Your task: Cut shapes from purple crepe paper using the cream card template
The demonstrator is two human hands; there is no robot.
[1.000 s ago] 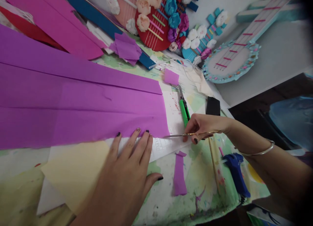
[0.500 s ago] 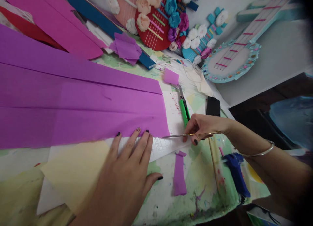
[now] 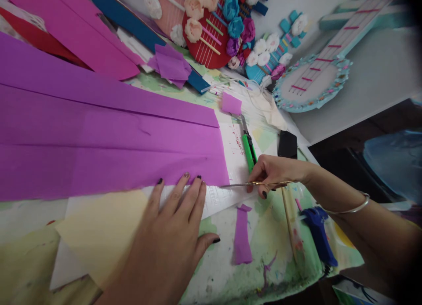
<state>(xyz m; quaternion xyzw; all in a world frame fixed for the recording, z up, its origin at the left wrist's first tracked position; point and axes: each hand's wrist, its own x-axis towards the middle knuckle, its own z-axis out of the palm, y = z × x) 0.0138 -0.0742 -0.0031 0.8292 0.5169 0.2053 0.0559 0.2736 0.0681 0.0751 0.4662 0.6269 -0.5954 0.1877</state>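
A long sheet of purple paper (image 3: 158, 133), creased lengthwise, stretches from the left edge to the middle of the table. My left hand (image 3: 174, 217) lies flat with fingers spread, its fingertips pressing the near edge of the sheet. In my right hand (image 3: 268, 175) is a pair of scissors (image 3: 235, 185) with gold-coloured handles; the tip touches the sheet's near right corner. Just beyond that hand rests a green utility knife (image 3: 249, 149). A narrow purple strip (image 3: 243, 234) lies on the table nearer to me.
A blue glue gun (image 3: 319, 234) and a thin wooden stick (image 3: 289, 221) lie to the right. Small purple paper squares (image 3: 169, 65) are stacked at the back. Decorated paper guitars (image 3: 211, 37) stand against the wall. Cream paper (image 3: 102, 230) is under my left forearm.
Almost nothing differs. My left hand stays in place on the paper, and the scissors in my right hand have shifted very slightly.
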